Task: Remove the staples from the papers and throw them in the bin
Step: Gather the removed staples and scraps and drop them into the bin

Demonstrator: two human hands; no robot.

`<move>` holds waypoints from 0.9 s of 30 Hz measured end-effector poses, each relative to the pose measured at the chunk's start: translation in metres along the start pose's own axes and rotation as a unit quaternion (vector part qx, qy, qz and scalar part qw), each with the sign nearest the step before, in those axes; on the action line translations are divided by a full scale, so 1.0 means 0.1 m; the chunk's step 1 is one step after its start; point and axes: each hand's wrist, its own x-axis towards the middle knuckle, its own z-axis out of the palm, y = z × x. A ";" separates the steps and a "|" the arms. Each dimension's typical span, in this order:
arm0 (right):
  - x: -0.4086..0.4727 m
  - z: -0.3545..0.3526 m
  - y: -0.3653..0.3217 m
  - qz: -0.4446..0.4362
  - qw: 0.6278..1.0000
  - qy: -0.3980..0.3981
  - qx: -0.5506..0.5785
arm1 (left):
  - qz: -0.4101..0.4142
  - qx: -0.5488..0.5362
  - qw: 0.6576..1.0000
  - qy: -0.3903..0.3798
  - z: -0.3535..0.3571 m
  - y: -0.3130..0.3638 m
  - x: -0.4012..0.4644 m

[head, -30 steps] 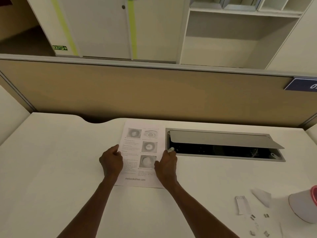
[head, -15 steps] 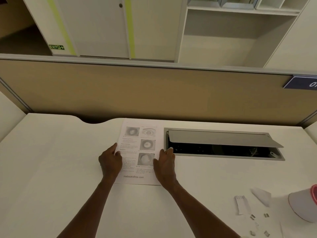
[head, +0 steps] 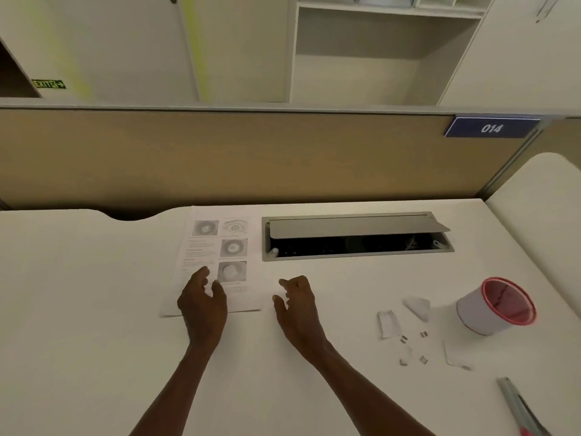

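A printed sheet of paper [head: 217, 247] with eye pictures lies flat on the white desk [head: 94, 309]. My left hand [head: 202, 303] hovers over its lower part, fingers spread, holding nothing. My right hand [head: 297, 298] is just right of the sheet above bare desk, fingers loosely curled and empty. Several loose staples [head: 413, 347] and torn paper scraps [head: 389, 324] lie at the right. A small white bin with a red rim [head: 496, 305] stands right of them.
An open cable tray [head: 358, 237] with a raised grey flap is sunk into the desk behind my right hand. A metal tool with a red tip [head: 522, 407] lies at the lower right. A tan partition [head: 251, 158] closes the far edge.
Both hands have let go of the sheet's edges and drawn back toward me; the right hand moved off the paper to the right. The view has shifted right, showing the whole bin and the tool.
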 end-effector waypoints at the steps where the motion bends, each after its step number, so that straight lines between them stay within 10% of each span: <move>1: -0.11 -0.07 0.02 -0.003 1.000 0.004 -0.001 | 0.005 -0.012 1.000 -0.007 0.02 0.06 -0.13; 20: -1.39 -1.99 1.25 0.102 0.984 0.133 -0.052 | 0.062 -0.023 0.967 -0.247 0.70 1.02 -1.92; 27: -1.44 -2.49 1.66 0.110 0.972 0.061 -0.197 | 0.017 0.038 0.961 -0.273 1.11 1.36 -2.18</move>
